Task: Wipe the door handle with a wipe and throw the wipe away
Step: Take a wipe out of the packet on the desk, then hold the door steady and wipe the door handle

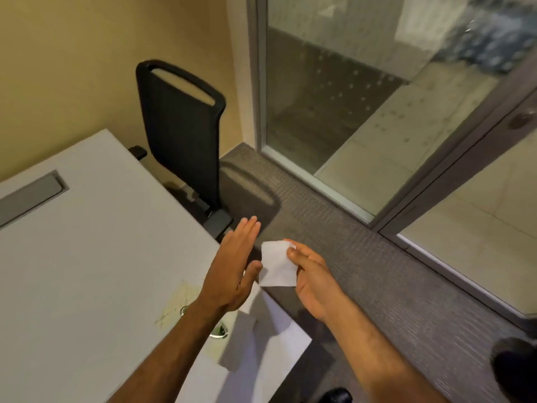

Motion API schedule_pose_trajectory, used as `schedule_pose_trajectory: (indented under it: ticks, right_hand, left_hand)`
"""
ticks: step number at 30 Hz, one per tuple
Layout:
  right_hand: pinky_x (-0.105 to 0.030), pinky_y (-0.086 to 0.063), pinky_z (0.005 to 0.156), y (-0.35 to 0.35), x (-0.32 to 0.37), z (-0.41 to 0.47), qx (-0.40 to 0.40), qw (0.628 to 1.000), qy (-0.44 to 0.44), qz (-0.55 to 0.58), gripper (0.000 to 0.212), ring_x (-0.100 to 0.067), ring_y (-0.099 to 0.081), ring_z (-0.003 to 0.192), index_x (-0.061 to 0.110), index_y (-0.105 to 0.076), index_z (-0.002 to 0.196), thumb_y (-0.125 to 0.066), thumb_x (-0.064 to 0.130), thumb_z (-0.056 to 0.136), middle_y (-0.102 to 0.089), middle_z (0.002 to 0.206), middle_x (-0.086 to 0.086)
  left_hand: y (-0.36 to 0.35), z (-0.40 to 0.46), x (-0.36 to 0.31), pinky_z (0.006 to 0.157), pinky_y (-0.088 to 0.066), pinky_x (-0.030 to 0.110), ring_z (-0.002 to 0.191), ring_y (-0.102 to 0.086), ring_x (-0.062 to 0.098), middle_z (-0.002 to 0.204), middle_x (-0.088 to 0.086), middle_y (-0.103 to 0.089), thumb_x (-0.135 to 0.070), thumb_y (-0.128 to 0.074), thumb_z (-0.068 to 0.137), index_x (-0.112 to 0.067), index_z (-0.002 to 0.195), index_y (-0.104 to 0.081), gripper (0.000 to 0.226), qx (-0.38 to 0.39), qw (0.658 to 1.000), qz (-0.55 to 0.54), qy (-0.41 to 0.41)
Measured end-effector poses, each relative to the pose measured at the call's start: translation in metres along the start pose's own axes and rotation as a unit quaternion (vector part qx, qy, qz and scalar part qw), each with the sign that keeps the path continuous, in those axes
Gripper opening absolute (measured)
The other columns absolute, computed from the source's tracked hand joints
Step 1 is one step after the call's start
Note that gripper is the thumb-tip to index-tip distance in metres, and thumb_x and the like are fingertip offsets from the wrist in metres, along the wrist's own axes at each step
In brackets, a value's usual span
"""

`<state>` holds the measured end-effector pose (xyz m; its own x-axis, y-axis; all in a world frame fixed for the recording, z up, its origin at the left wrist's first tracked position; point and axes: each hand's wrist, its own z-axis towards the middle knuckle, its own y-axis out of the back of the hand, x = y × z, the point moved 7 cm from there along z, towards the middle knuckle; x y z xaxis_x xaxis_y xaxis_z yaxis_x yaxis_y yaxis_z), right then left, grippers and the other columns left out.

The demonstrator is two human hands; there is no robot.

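Note:
My right hand [312, 279] pinches a white folded wipe [276, 264] between thumb and fingers, just past the white table's near right edge. My left hand [234, 267] is flat and open with its fingers stretched out, right beside the wipe on its left; its thumb almost touches the wipe. A round, dark door fitting [523, 119] shows blurred on the grey door frame at the far right; I cannot tell if it is the handle.
A white table [87, 257] with a grey cable flap [29, 196] fills the left. A black mesh office chair [183, 135] stands behind it by the yellow wall. Glass panels [348, 97] and grey carpet [377, 271] lie to the right. A dark round object [515, 370] sits bottom right.

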<state>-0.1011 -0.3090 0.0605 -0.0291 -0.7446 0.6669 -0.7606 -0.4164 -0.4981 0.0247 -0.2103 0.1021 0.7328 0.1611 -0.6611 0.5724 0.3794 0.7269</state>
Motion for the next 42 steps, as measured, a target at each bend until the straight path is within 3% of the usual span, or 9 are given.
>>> schedule_pose_trajectory:
  ticks: [3,9,13,16,19,23,25,36,42]
  right_hand:
    - [-0.048,-0.054,0.095,0.009,0.066,-0.027,0.018,0.996,0.012,0.083,0.035,-0.028,-0.073,0.099,0.006,-0.067,0.118,-0.062,0.015,0.084,-0.075,0.113,-0.017]
    - [-0.037,-0.058,0.089,0.061,0.194,-0.105,-0.016,0.978,0.083,0.192,0.031,-0.021,-0.075,0.095,0.002,-0.072,0.113,-0.062,0.016,0.087,-0.076,0.112,-0.014]
    - [-0.033,-0.063,0.067,0.116,0.281,-0.163,-0.062,0.959,0.162,0.225,0.026,-0.021,-0.076,0.093,0.007,-0.073,0.111,-0.051,0.016,0.099,-0.077,0.111,-0.01]
    - [-0.033,-0.063,0.069,0.16,0.328,-0.193,-0.095,0.945,0.202,0.24,0.028,-0.023,-0.07,0.108,0.011,-0.066,0.121,-0.046,0.019,0.103,-0.074,0.119,-0.009]
    - [-0.033,-0.063,0.059,0.209,0.369,-0.21,-0.148,0.923,0.238,0.263,0.03,-0.024,-0.066,0.111,0.01,-0.058,0.13,-0.049,0.021,0.103,-0.069,0.124,-0.007]
    - [-0.028,-0.061,0.058,0.257,0.415,-0.215,-0.167,0.9,0.3,0.269,0.025,-0.011,-0.076,0.076,0.007,-0.061,0.122,-0.059,0.016,0.099,-0.079,0.09,0.0]
    - [-0.028,-0.061,0.06,0.279,0.438,-0.21,-0.167,0.892,0.327,0.264,0.019,-0.01,-0.076,0.072,0.009,-0.064,0.114,-0.061,0.01,0.095,-0.079,0.078,0.002]
    - [-0.034,-0.062,0.067,0.409,0.525,-0.13,-0.336,0.819,0.393,0.247,0.027,-0.019,-0.075,0.091,0.013,-0.068,0.113,-0.054,-0.001,0.094,-0.079,0.104,-0.007]
    - [-0.035,-0.06,0.069,0.476,0.558,-0.087,-0.453,0.798,0.353,0.183,0.025,-0.021,-0.071,0.078,0.007,-0.071,0.105,-0.052,-0.003,0.091,-0.077,0.092,-0.009]
  left_hand:
    - [0.008,0.053,-0.06,0.131,-0.005,0.034,0.161,-0.014,0.019,0.173,0.004,-0.022,-0.07,-0.017,0.106,-0.008,0.164,-0.028,0.086,0.007,0.998,0.015,-0.063]
    - [0.0,0.137,-0.198,0.13,-0.006,0.034,0.161,-0.014,0.02,0.172,0.007,-0.025,-0.074,-0.017,0.104,-0.004,0.163,-0.03,0.092,0.018,0.982,0.023,-0.184]
    - [-0.024,0.192,-0.306,0.13,-0.009,0.039,0.161,-0.015,0.021,0.171,0.005,-0.025,-0.075,-0.017,0.103,-0.002,0.163,-0.028,0.094,0.027,0.964,0.018,-0.263]
    - [-0.047,0.223,-0.37,0.129,-0.014,0.046,0.16,-0.018,0.023,0.17,0.006,-0.028,-0.073,-0.017,0.104,-0.001,0.162,-0.031,0.093,0.029,0.944,0.025,-0.327]
    - [-0.075,0.259,-0.422,0.128,-0.014,0.046,0.16,-0.019,0.022,0.17,0.005,-0.028,-0.073,-0.017,0.104,-0.003,0.162,-0.032,0.092,0.042,0.923,0.025,-0.382]
    - [-0.113,0.312,-0.461,0.129,-0.014,0.046,0.16,-0.017,0.02,0.17,0.006,-0.029,-0.075,-0.014,0.103,-0.006,0.163,-0.032,0.093,0.067,0.899,0.044,-0.431]
    - [-0.136,0.345,-0.475,0.129,-0.015,0.048,0.16,-0.017,0.02,0.17,0.007,-0.029,-0.076,-0.012,0.102,-0.007,0.163,-0.032,0.094,0.084,0.885,0.06,-0.454]
    - [-0.234,0.552,-0.53,0.129,-0.017,0.047,0.16,-0.018,0.02,0.171,0.006,-0.027,-0.073,-0.012,0.103,-0.012,0.164,-0.032,0.088,0.126,0.804,0.145,-0.563]
    - [-0.281,0.63,-0.556,0.129,-0.008,0.04,0.159,-0.015,0.022,0.171,0.009,-0.023,-0.062,-0.023,0.106,-0.011,0.164,-0.029,0.078,0.116,0.747,0.216,-0.618]
